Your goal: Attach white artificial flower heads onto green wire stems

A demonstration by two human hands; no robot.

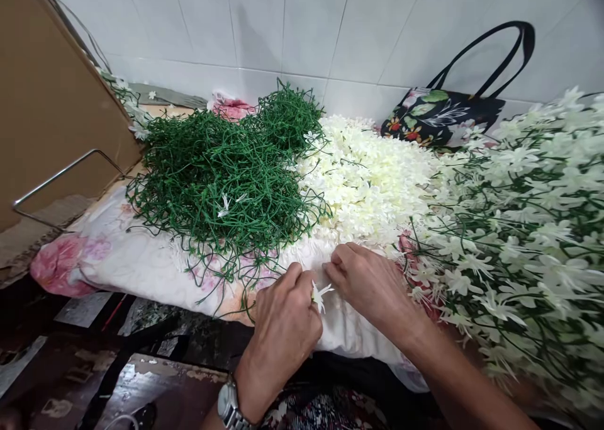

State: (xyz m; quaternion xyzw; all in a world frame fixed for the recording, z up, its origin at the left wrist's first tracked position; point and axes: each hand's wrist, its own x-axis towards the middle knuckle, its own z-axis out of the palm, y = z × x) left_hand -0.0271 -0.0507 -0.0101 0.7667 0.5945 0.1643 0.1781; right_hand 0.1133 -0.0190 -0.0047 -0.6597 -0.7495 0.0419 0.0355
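Left hand: the person's left hand (285,316) is curled into a fist low at the front edge; its grip is clamped on a white flower (321,296), the petals poking out past the fingers toward the right hand.
Right hand: the right hand (368,279) comes in just beside it, a little higher, thumb and finger brought together; from where I stand I can't tell whether anything sits between those tips.
White flower: between the two hands, above the pale cloth (155,263), its narrow petals spread.
Wrist: a silver watch (227,405) is on the left one.
Green heap: a big tangle of green stems (226,172) lies on the cloth, beyond the left hand and off to its left, with a loose white bloom (224,204) on top.
White heap: a pile of white blossoms (372,178) sits beyond the right hand, touching the green tangle.
Far right: a thick mass of stemmed white flowers (533,228) rises beside the right forearm.
Back: a black floral bag (443,121), handles up, leans near the tiled wall (306,27).
Left side: a brown panel (61,102) stands at the end, a bent metal wire (56,178) in front of it.
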